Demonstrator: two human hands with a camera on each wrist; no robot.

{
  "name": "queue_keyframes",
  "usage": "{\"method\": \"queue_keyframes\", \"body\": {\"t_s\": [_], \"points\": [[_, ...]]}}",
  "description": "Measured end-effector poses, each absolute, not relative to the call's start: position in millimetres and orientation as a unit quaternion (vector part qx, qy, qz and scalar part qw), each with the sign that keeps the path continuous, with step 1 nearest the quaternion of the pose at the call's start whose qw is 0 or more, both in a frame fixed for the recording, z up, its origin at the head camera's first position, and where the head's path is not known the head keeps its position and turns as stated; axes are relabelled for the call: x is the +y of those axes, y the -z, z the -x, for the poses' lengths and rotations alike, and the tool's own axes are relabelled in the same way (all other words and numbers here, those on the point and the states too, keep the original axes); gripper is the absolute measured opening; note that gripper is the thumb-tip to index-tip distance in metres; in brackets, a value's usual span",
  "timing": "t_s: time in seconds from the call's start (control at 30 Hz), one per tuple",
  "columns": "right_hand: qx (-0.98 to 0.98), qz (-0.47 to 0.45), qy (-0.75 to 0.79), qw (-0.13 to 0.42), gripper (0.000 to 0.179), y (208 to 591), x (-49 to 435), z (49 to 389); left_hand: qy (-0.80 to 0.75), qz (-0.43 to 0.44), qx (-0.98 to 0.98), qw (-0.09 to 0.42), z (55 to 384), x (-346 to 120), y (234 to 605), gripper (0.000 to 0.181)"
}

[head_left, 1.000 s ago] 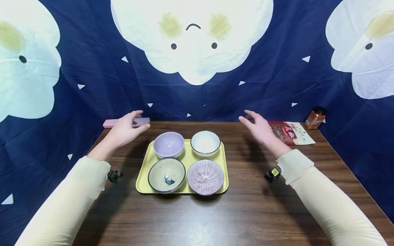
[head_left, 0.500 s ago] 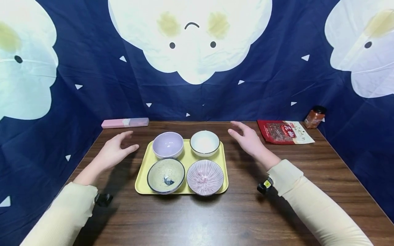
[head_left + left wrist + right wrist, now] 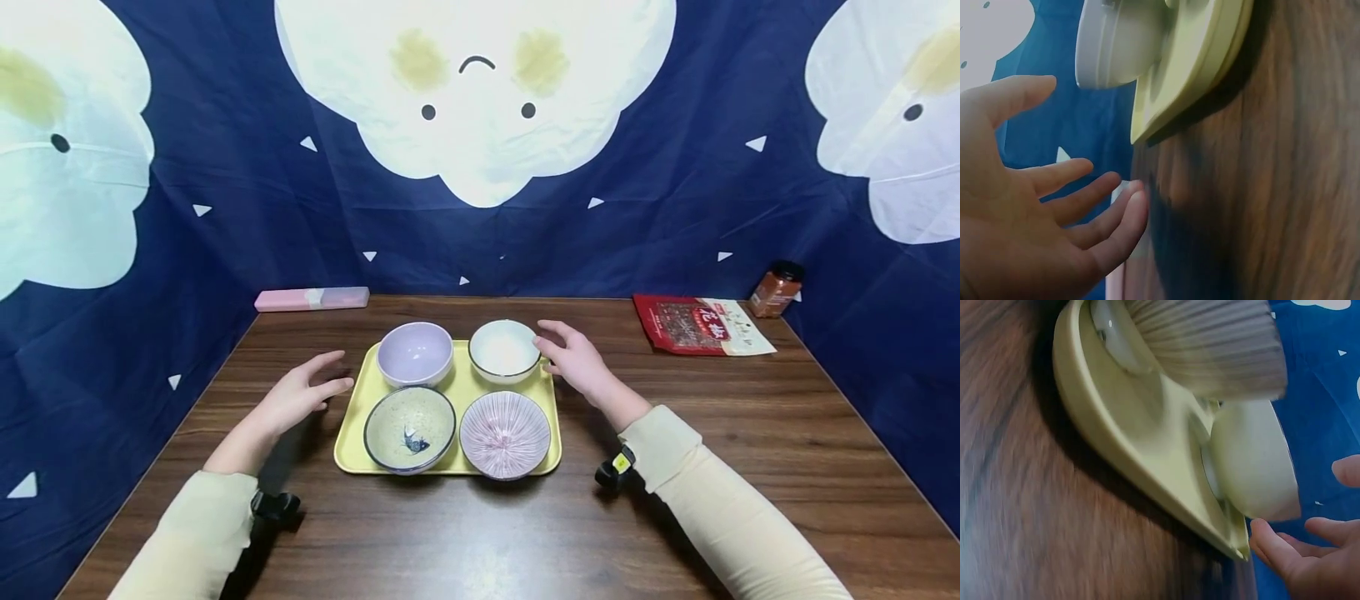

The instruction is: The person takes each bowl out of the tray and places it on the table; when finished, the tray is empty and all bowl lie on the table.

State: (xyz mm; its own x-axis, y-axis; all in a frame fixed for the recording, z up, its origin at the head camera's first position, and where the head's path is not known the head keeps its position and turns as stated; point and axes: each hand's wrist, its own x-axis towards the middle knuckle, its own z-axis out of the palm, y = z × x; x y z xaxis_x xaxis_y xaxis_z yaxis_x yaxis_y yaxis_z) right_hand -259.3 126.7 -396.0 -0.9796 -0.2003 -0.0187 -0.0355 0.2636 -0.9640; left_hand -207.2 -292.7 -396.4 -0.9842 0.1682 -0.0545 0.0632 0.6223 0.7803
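Fingers (image 3: 1124, 232) spread wide, left hand (image 3: 294, 397) and right hand (image 3: 577, 360) flank the yellow tray (image 3: 460, 368).

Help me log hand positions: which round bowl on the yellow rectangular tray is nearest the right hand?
The dark-rimmed white bowl, back right: the right hand is beside its rim, farther from the others.

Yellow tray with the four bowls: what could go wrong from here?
1. The right hand is right beside the white bowl, so its fingers could nudge it.
2. The purple bowl and fish-pattern bowl stand close together; if the yellow tray tilts, they might knock.
3. The left hand looks apart from the tray; pushing from the right alone could make it slide.
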Motion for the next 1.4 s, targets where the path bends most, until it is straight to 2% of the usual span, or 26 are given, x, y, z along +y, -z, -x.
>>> {"method": "queue_keyframes", "body": {"t_s": [0.2,0.4,0.83,1.0,1.4], "points": [[0.753,0.043,0.649,0.101,0.057,401.8,114.3,258.7,-0.530,-0.050,0.838,0.118,205.6,-289.2,404.0,0.072],[0.732,0.021,0.672,0.113,0.055,405.8,106.2,260.6,-0.545,-0.037,0.826,0.139,206.6,-287.1,409.0,0.072],[0.715,0.002,0.688,0.126,0.054,411.8,105.6,262.4,-0.562,-0.048,0.813,0.145,216.1,-290.5,426.0,0.073],[0.715,0.001,0.689,0.118,0.055,412.0,105.2,262.7,-0.574,-0.053,0.803,0.150,218.9,-294.3,431.4,0.079],[0.702,-0.002,0.705,0.097,0.057,413.2,105.5,261.0,-0.564,-0.054,0.811,0.146,225.5,-298.9,431.9,0.078]]}}
